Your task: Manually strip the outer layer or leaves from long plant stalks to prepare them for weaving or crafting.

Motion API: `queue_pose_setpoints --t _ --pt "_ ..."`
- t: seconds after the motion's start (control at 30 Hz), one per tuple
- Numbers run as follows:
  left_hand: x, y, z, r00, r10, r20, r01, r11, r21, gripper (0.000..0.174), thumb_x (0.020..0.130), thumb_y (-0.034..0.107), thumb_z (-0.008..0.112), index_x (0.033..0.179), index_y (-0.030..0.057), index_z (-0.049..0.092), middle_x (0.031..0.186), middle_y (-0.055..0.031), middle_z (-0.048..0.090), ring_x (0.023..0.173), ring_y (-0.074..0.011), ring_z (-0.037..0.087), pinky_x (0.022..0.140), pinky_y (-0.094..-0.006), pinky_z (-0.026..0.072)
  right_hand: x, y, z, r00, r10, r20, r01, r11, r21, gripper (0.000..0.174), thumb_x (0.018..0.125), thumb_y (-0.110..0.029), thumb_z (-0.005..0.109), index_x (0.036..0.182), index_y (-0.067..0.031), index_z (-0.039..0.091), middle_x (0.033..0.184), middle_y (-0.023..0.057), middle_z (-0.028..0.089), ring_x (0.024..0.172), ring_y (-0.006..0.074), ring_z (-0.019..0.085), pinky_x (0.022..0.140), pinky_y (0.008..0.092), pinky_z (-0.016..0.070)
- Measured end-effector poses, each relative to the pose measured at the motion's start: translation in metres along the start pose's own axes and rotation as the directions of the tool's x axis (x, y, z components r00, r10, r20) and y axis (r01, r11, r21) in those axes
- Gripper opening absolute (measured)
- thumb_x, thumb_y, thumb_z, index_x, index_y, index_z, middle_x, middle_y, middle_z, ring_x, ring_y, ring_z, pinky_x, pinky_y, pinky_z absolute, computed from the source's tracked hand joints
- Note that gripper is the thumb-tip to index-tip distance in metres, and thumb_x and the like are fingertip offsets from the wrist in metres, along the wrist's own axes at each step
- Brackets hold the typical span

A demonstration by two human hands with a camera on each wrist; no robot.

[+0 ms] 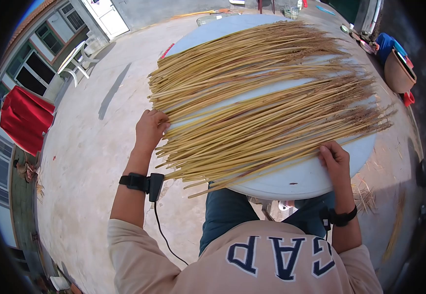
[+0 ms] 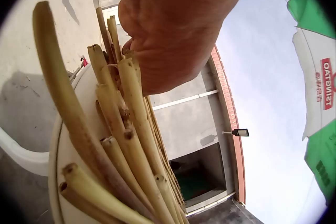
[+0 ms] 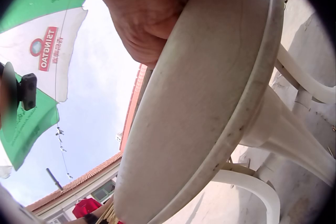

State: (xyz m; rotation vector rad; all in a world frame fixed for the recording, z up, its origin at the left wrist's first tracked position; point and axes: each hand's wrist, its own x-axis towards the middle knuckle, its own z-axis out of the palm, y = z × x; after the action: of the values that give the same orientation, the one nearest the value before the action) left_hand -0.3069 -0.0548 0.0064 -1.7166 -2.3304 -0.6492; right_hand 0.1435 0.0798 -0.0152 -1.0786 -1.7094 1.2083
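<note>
Long yellow stalks with brown feathery heads lie side by side across a round pale table, cut ends to the left. At those cut ends, the left hand pinches among the stalks with bent fingers. In the left wrist view the left hand is above several cut ends, its fingertips mostly hidden. Near the table's front right edge, the right hand has thumb and fingers curled at the lowest stalks. The right wrist view shows the right hand low against the tabletop, fingertips hidden.
A second layer of stalks covers the table's far side. A white chair and red cloth are at the left; a clay pot and blue container stand at the right. A black cable hangs from the left wrist.
</note>
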Motion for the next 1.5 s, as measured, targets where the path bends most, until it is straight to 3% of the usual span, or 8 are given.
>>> queue_pose_setpoints --t 0.1,0.2,0.3,0.67,0.73,1.07,1.17,1.5 --pt "0.003 0.006 0.000 0.999 0.050 -0.015 -0.049 0.998 0.032 0.014 0.065 0.009 0.070 0.078 0.0089 0.064 0.076 -0.0028 0.060 0.073 -0.0215 0.054 0.066 -0.0326 0.0457 -0.001 -0.003 0.001 1.000 0.019 -0.013 -0.019 1.000 -0.009 0.009 0.086 -0.008 0.055 0.084 -0.0004 0.058 0.061 -0.0005 0.053 0.054 0.0035 0.045 0.049 0.0177 0.0365" --pt "0.001 0.025 -0.009 0.994 -0.055 0.099 0.090 0.911 -0.401 0.018 0.068 0.005 0.071 0.085 0.0044 0.064 0.076 -0.0052 0.059 0.070 -0.0157 0.053 0.064 -0.0268 0.0439 -0.001 -0.005 0.000 1.000 -0.004 0.000 0.004 1.000 -0.026 0.009 0.086 -0.008 0.055 0.084 0.0000 0.059 0.061 -0.0004 0.053 0.054 0.0034 0.045 0.049 0.0175 0.0366" --pt "-0.004 0.053 -0.015 0.951 0.092 0.296 0.039 0.912 -0.408 0.020 0.067 0.005 0.072 0.085 0.0046 0.065 0.075 -0.0042 0.058 0.069 -0.0154 0.054 0.063 -0.0271 0.0438 -0.002 -0.007 0.001 1.000 0.011 -0.005 -0.011 0.999 -0.030 0.010 0.086 -0.008 0.055 0.084 0.0005 0.059 0.061 -0.0002 0.053 0.054 0.0035 0.045 0.049 0.0175 0.0368" --pt "-0.003 0.055 0.000 0.977 0.100 0.190 -0.076 0.989 -0.125 0.012 0.074 0.010 0.065 0.080 0.0020 0.060 0.073 -0.0119 0.058 0.068 -0.0204 0.055 0.062 -0.0313 0.0433 -0.001 -0.003 -0.001 1.000 0.007 -0.008 -0.007 1.000 0.002 0.012 0.086 -0.010 0.056 0.084 0.0006 0.059 0.062 0.0001 0.054 0.055 0.0040 0.047 0.051 0.0178 0.0391" --pt "-0.003 0.055 0.001 0.983 -0.045 0.179 0.088 0.967 -0.239 0.010 0.077 0.013 0.061 0.079 0.0031 0.060 0.076 -0.0151 0.060 0.074 -0.0322 0.057 0.064 -0.0377 0.0437 -0.001 -0.003 -0.001 1.000 0.010 -0.009 -0.010 1.000 0.003 0.012 0.086 -0.010 0.056 0.084 0.0005 0.059 0.062 0.0001 0.054 0.055 0.0040 0.047 0.051 0.0179 0.0391" --pt "-0.004 0.046 0.000 0.994 -0.020 0.109 0.042 0.978 -0.206 0.008 0.080 0.007 0.058 0.086 0.0019 0.060 0.075 -0.0111 0.060 0.067 -0.0205 0.055 0.064 -0.0287 0.0437 -0.001 -0.003 -0.001 1.000 0.014 -0.018 -0.015 1.000 -0.022 0.011 0.086 -0.011 0.056 0.084 0.0000 0.060 0.062 0.0001 0.055 0.055 0.0041 0.047 0.051 0.0182 0.0390" --pt "-0.006 0.052 -0.001 0.995 0.073 -0.068 -0.087 0.968 -0.237 0.011 0.079 0.006 0.061 0.090 0.0048 0.061 0.088 -0.0101 0.060 0.080 -0.0204 0.055 0.069 -0.0284 0.0436 -0.001 -0.003 0.000 1.000 0.014 -0.019 -0.014 1.000 -0.028 0.011 0.086 -0.011 0.056 0.084 0.0000 0.060 0.062 0.0001 0.055 0.055 0.0041 0.047 0.051 0.0181 0.0390" --pt "-0.016 0.088 -0.003 0.927 0.336 0.168 -0.306 0.934 -0.183 0.015 0.067 0.005 0.067 0.080 0.0060 0.059 0.090 -0.0077 0.056 0.087 -0.0280 0.051 0.074 -0.0356 0.0431 -0.001 -0.001 0.001 1.000 0.003 -0.021 -0.004 1.000 -0.009 0.009 0.085 -0.008 0.056 0.085 0.0003 0.059 0.061 -0.0003 0.054 0.055 0.0037 0.046 0.050 0.0178 0.0378"
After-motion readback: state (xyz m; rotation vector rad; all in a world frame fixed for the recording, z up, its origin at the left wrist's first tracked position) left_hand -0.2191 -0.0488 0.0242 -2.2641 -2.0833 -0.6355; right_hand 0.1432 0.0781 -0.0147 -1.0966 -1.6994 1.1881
